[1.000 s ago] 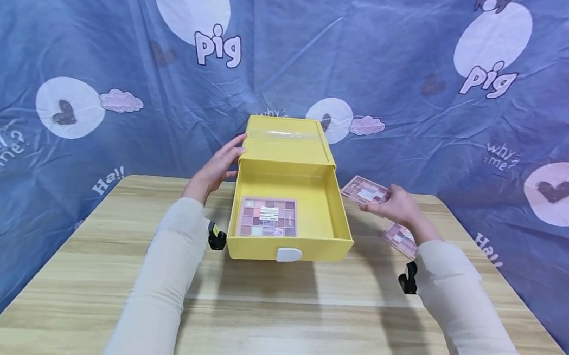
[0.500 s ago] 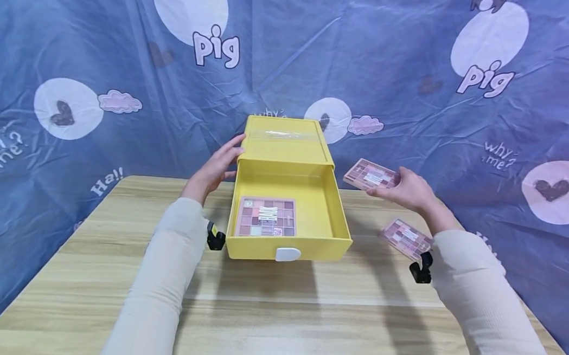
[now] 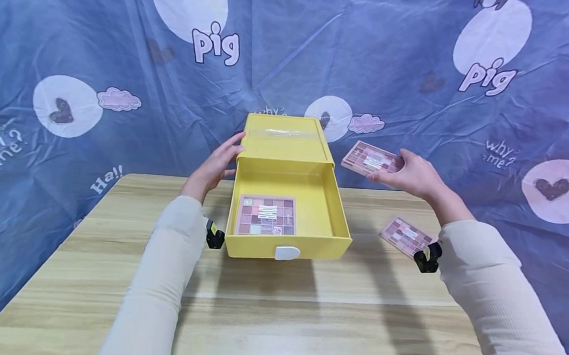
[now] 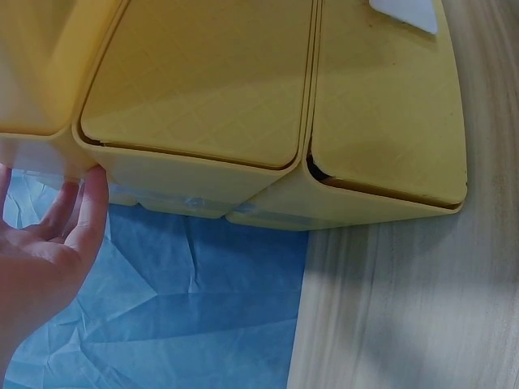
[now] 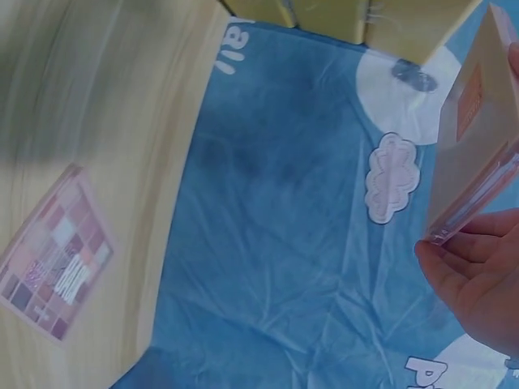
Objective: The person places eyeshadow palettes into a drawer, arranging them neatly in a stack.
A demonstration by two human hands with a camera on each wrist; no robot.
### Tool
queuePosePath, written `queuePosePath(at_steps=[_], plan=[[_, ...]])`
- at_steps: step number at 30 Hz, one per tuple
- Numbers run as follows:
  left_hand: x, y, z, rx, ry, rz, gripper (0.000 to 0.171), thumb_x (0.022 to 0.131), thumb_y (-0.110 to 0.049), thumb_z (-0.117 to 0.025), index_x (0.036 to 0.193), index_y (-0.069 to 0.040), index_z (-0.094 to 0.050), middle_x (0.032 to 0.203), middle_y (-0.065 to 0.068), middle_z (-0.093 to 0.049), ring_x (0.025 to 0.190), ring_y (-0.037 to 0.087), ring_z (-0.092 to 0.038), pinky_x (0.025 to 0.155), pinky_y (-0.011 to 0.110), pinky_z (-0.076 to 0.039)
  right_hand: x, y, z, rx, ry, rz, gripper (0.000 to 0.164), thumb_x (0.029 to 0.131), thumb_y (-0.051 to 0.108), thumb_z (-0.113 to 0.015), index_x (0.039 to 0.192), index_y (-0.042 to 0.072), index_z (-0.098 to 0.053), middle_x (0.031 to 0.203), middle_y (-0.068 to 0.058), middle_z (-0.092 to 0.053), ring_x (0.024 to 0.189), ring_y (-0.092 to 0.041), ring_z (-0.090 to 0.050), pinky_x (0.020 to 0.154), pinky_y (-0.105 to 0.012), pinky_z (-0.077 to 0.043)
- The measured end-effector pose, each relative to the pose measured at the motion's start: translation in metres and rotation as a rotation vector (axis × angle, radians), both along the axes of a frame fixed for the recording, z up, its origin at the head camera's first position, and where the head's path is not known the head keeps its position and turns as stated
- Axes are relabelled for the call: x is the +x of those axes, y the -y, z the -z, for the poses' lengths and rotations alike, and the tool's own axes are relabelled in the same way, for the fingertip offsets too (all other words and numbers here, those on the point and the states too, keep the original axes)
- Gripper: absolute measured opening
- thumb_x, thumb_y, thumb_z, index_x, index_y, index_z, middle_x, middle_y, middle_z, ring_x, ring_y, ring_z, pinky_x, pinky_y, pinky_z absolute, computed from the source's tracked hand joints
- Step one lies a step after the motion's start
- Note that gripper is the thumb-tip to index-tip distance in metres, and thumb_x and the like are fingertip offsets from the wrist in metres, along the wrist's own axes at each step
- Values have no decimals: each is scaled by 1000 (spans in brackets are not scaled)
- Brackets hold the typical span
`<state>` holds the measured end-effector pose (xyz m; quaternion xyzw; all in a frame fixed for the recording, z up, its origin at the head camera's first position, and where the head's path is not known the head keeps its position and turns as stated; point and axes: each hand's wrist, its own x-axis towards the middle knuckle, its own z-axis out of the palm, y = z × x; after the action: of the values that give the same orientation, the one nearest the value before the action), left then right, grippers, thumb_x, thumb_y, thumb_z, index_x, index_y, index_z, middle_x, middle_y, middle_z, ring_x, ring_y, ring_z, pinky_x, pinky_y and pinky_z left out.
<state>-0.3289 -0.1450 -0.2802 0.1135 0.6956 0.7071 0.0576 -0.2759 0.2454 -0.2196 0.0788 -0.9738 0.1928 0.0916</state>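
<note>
- Right hand (image 3: 415, 176): thumb and fingers pinch the held palette (image 3: 370, 158) at its right end.
- Held palette: raised off the table (image 3: 275, 329), right of and apart from the yellow unit (image 3: 286, 145); patterned face toward the head camera, long axis slanting down rightward to the hand.
- Left hand (image 3: 215, 165): fingers extended, touching the unit's left side.
- Second palette (image 3: 406, 235): flat on table, long axis similarly slanted.

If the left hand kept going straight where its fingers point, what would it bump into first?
Most likely the yellow drawer box, right away: the left hand seems to be touching its left side, though a tiny gap would be hard to see.
</note>
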Motion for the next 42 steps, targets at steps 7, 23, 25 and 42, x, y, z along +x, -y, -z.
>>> queuePosePath(at_steps=[7,23,25,42], plan=[[-1,0,-1,-3,-8,-15,51,87,-30,-45,135,-28,-28,134,3,-29,115,22,-34,91,48,-25,5,11,-8,-18,-27,-12,71,63,58,-63,99,-1,-45,84,-14,-46,73,-27,-43,60,-37,-33],[-1,-3,1,3,1,-29,51,87,-27,-43,136,-26,-28,133,5,-31,114,23,-34,91,48,-25,17,54,-13,-42,-63,-152,80,59,55,-68,112,1,-44,90,-11,-50,77,-24,-44,65,-37,-34],[-1,-3,1,5,3,-28,51,87,-27,-43,136,-26,-27,133,5,-31,113,23,-35,91,48,-25,19,58,-13,-41,-44,-165,89,59,55,-68,121,-2,-39,100,-14,-50,84,-25,-45,71,-40,-36],[0,-2,3,8,-21,-20,51,87,-27,-43,136,-26,-28,133,6,-30,114,24,-34,91,49,-23,35,99,-4,-74,-60,-302,101,55,56,-70,130,0,-32,115,-10,-48,97,-21,-45,81,-40,-35]])
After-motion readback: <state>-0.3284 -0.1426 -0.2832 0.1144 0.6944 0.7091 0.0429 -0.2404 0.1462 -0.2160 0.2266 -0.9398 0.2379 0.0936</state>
